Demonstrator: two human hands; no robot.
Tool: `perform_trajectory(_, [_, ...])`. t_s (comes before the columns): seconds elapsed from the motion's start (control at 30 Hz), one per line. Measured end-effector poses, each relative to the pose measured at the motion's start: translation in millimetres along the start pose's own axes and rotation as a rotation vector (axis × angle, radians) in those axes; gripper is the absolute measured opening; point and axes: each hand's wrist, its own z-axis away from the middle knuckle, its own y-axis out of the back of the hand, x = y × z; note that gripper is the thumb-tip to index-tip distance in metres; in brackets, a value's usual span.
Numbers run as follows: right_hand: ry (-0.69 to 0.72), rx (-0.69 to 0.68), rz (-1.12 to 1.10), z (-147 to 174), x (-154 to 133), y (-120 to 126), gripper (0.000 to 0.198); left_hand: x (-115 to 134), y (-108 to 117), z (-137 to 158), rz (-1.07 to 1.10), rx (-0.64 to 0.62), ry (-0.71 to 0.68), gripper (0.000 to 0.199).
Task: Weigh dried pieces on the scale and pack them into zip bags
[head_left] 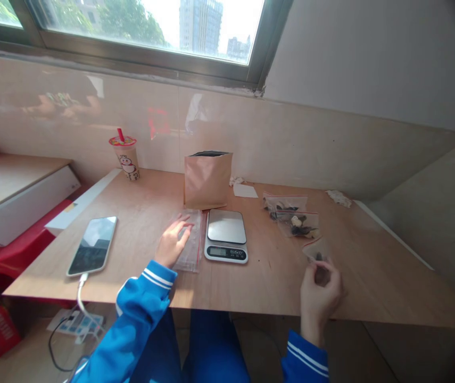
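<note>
My left hand (174, 240) rests over flat, clear zip bags (190, 255), fingers stretched out and apart. Just right of them stands a white kitchen scale (226, 235) with a bare metal plate; its display is too small to read. At the right, thumb and fingers of my right hand (322, 290) pinch the near edge of a small zip bag (315, 248) with something dark inside. Beyond it lie a filled zip bag (299, 224) with dark and pale dried pieces and another filled bag (285, 202). A brown paper pouch (208, 181) stands upright with its top open behind the scale.
A phone (93, 244) with a charging cable (81, 290) lies at the table's left. Behind it stands a lidded drink cup (126, 158) with a red straw. White paper (245, 191) and crumpled tissue (339, 198) lie near the wall. A power strip (77, 322) sits below.
</note>
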Motion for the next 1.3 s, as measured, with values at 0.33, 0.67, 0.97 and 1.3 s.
perform_trajectory(0.33, [0.164,-1.094,-0.692,35.1,-161.9,20.8,0.01,101.7,-0.3,50.4,1.203,-0.186,0.4,0.053])
perform_trajectory(0.67, [0.107,-1.039,-0.534,54.7,-180.9,8.5,0.015,79.6,0.2,62.4,0.693,-0.118,0.289,0.041])
perform_trajectory(0.97, [0.385,-0.905,-0.369,65.7,-175.4,-9.9,0.016,75.6,7.7,59.1,0.377,-0.204,0.049,0.048])
perform_trajectory(1.3, [0.651,-0.742,-0.087,79.2,-176.5,-16.0,0.015,64.4,5.0,56.5,0.041,-0.186,0.089,0.046])
